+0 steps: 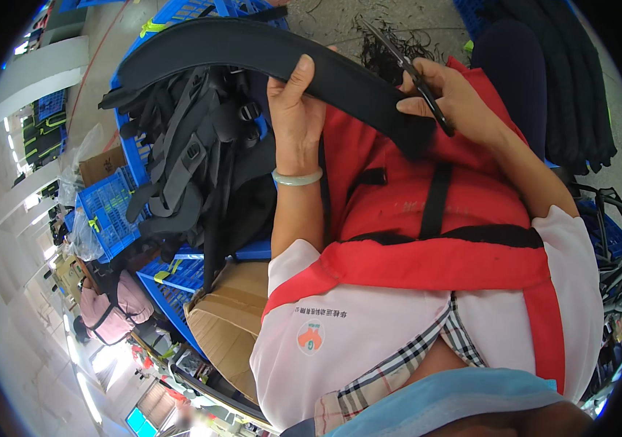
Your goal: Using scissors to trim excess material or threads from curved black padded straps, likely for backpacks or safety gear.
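Head view: work held up before the wearer's red apron (434, 266), with the curved black padded strip (216, 47) as landmark.
Padded strip: in both hands, arching from above the filled crate at its left to the apron at its right end.
Left hand (298, 98): at the strip's middle, thumb pressed on the near face; the other fingers pass mostly behind it, pinching it. A pale bangle (296, 178) circles the wrist.
Right hand (460, 98): at the strip's right end, fingers curled round the scissors (414, 73), thumb laid on the strip; whether a finger backs that thumb cannot be told.
Scissors: blades pointing past the strip's upper edge.
Filled blue crate (130, 149): below and behind the strip's left half, heaped with black straps (183, 164) and buckles (250, 111).
Obstruction: the strip crosses in front of the crate's upper part, hiding some of its contents.
Black scraps (380, 62): on the floor beyond the strip's right half.
Long black pads (576, 95): side by side, right of the strip.
Cardboard box (227, 313): well below the strip.
Co-worker in pink (125, 309): far below the strip's left end.
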Demonstrator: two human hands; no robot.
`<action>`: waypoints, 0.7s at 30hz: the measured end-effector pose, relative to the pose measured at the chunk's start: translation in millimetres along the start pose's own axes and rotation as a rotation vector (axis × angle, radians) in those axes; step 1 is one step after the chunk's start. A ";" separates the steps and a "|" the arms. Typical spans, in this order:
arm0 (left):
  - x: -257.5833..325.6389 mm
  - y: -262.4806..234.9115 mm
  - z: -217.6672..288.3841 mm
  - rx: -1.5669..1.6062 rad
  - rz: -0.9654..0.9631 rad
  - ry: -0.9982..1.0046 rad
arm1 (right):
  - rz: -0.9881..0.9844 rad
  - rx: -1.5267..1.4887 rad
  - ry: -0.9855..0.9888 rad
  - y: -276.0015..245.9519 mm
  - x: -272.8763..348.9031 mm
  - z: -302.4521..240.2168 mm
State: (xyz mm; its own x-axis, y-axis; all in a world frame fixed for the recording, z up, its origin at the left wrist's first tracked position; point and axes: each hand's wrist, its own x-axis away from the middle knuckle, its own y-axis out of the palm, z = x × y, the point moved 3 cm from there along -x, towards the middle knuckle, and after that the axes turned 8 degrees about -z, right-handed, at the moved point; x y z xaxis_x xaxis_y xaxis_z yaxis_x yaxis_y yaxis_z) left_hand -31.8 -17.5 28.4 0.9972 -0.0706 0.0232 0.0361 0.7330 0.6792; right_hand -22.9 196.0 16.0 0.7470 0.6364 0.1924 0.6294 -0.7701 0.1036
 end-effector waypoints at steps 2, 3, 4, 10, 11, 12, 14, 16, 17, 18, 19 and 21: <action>0.7 8.6 -1.0 -0.017 -0.023 0.006 | 0.057 0.050 -0.056 -1.4 -1.2 -0.4; 7.1 11.9 -7.8 -0.103 -0.009 -0.050 | 0.123 0.057 -0.071 -0.3 -5.1 -9.0; 13.6 14.3 -18.8 -0.181 -0.066 -0.055 | 0.188 0.066 -0.089 0.7 -9.2 -15.6; 23.7 10.2 -28.0 -0.240 -0.050 -0.066 | 0.241 0.078 -0.143 3.9 -12.2 -9.9; 22.9 9.3 -24.1 -0.254 -0.039 -0.068 | 0.269 0.073 -0.161 3.8 -10.0 -9.4; 23.0 11.1 -24.1 -0.253 -0.037 -0.069 | 0.269 0.074 -0.159 3.7 -9.9 -10.1; 23.6 13.2 -26.9 -0.178 -0.034 -0.097 | 0.212 0.128 -0.105 3.3 -11.1 -12.0; 23.5 11.0 -27.2 -0.172 -0.043 -0.088 | 0.183 0.132 -0.132 3.0 -11.9 -11.5; 23.0 10.2 -27.6 -0.164 -0.051 -0.074 | 0.152 0.138 -0.159 3.2 -11.4 -11.7; 22.4 8.7 -25.9 -0.165 -0.048 -0.076 | 0.150 0.135 -0.157 1.6 -6.8 -20.5; 21.5 8.6 -21.4 -0.155 -0.046 -0.063 | 0.128 0.271 -0.015 -1.9 1.9 -34.3; 20.6 7.0 -15.3 -0.146 -0.044 -0.050 | 0.104 0.491 0.092 -14.3 18.6 -30.8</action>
State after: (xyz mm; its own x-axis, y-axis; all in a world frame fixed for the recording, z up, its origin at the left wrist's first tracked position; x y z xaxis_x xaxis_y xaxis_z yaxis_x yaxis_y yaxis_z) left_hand -10.0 -3.4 22.5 0.9902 -0.1357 0.0343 0.0926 0.8189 0.5664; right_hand -24.5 217.5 48.1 0.8032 0.5337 0.2646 0.5954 -0.7038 -0.3877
